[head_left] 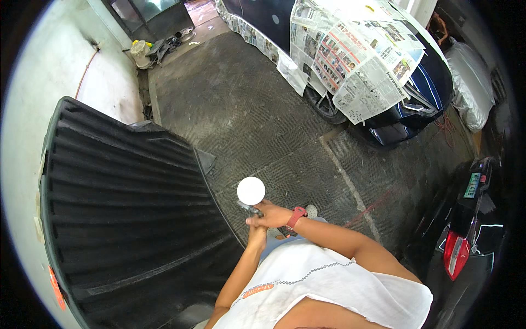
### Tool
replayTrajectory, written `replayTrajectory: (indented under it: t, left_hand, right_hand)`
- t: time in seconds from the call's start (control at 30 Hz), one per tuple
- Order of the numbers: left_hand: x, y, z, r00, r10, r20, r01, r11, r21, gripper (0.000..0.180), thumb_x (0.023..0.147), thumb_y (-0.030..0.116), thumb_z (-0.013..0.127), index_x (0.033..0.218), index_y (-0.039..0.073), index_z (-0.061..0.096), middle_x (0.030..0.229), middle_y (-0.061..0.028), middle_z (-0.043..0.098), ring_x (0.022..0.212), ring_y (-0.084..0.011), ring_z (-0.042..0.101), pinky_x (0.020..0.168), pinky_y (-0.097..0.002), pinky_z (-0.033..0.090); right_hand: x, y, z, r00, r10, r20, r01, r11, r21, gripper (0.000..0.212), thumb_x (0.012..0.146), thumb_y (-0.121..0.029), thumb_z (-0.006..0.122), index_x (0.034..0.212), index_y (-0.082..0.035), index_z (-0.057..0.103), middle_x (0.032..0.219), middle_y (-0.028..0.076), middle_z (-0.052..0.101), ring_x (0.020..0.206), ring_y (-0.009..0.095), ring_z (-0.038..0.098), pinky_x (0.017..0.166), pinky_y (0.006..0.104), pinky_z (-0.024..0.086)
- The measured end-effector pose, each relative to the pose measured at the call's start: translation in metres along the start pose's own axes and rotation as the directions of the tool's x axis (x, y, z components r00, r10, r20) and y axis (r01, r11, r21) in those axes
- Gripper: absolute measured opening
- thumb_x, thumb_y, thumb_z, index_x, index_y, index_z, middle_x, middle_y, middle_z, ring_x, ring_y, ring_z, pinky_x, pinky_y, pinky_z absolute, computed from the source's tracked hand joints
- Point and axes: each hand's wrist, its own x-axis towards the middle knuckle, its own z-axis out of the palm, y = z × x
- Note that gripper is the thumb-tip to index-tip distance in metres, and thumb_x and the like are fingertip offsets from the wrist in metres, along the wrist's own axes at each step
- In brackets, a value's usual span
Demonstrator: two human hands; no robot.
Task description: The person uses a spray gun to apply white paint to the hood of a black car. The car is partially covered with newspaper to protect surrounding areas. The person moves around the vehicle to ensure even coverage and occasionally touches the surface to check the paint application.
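A spray gun (251,209) with a round white cup (251,191) on top is held in front of my body. My right hand (273,215), with a red watch on its wrist, is closed around the gun just behind the cup. My left hand (256,231) meets it from below, its fingers closed at the rear of the gun; the right hand partly hides what they grip. To the left of the gun stands a large black ribbed panel (137,192), like a truck bed liner, its curved edge close to my left forearm.
A dark car (430,90) masked with newspaper (350,60) stands at the far right. Beside it is a silvery covered bundle (471,82). Another dark vehicle with a red tail light (456,255) is at right. A bucket (141,54) sits by the white wall (109,71).
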Motion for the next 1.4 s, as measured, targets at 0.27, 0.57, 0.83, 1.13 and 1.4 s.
replayTrajectory:
  t: [0.27, 0.57, 0.83, 1.13, 1.4]
  left_hand:
    - [-0.028, 0.064, 0.000, 0.952, 0.238, -0.194, -0.229, 0.971, 0.067, 0.054, 0.105, 0.039, 0.062, 0.136, -0.004, 0.053, 0.147, -0.0169, 0.054, 0.125, -0.0298, 0.062, 0.107, -0.0451, 0.052]
    - [-0.078, 0.213, -0.037, 0.883, 0.436, -0.172, -0.423, 0.900, 0.109, 0.039, 0.107, 0.046, 0.055, 0.117, 0.009, 0.062, 0.136, -0.0193, 0.066, 0.106, -0.0312, 0.074, 0.085, -0.0406, 0.062]
    - [-0.068, 0.291, -0.072, 0.872, 0.473, -0.129, -0.463, 0.881, 0.098, 0.040, 0.108, 0.048, 0.051, 0.119, 0.011, 0.062, 0.147, -0.0185, 0.059, 0.124, -0.0306, 0.064, 0.100, -0.0382, 0.057]
    - [0.045, 0.174, -0.049, 0.981, 0.185, 0.065, -0.175, 0.974, -0.142, 0.039, 0.106, 0.047, 0.055, 0.117, 0.009, 0.060, 0.144, -0.0170, 0.060, 0.126, -0.0364, 0.061, 0.108, -0.0484, 0.050]
    - [0.053, 0.083, 0.011, 0.986, -0.136, 0.098, 0.120, 0.980, 0.156, 0.049, 0.109, 0.037, 0.054, 0.140, 0.001, 0.047, 0.147, -0.0128, 0.056, 0.120, -0.0327, 0.066, 0.100, -0.0465, 0.055]
  right_hand:
    - [-0.035, 0.161, -0.033, 0.935, 0.275, -0.225, -0.301, 0.949, -0.093, 0.066, 0.103, -0.056, 0.049, 0.142, -0.003, 0.060, 0.147, 0.022, 0.058, 0.139, 0.039, 0.051, 0.119, 0.0446, 0.036]
    - [-0.188, 0.226, -0.137, 0.556, 0.669, -0.494, -0.797, 0.598, -0.087, 0.065, 0.102, -0.067, 0.040, 0.120, -0.016, 0.077, 0.144, 0.015, 0.062, 0.149, 0.041, 0.038, 0.118, 0.0697, 0.019]
    - [-0.300, 0.225, -0.137, 0.667, 0.302, -0.681, -0.635, 0.709, -0.307, 0.047, 0.099, -0.054, 0.061, 0.119, -0.014, 0.072, 0.140, 0.015, 0.064, 0.150, 0.039, 0.036, 0.120, 0.0651, 0.022]
    - [-0.349, 0.231, 0.129, 0.328, 0.767, -0.552, -0.747, 0.568, 0.346, 0.067, 0.106, -0.059, 0.037, 0.120, -0.004, 0.072, 0.118, 0.024, 0.072, 0.111, 0.043, 0.067, 0.097, 0.0526, 0.050]
    - [-0.284, 0.115, 0.296, 0.347, 0.935, 0.076, -0.700, 0.204, 0.684, 0.065, 0.106, -0.056, 0.035, 0.123, -0.002, 0.069, 0.112, 0.022, 0.073, 0.105, 0.037, 0.070, 0.095, 0.0455, 0.053]
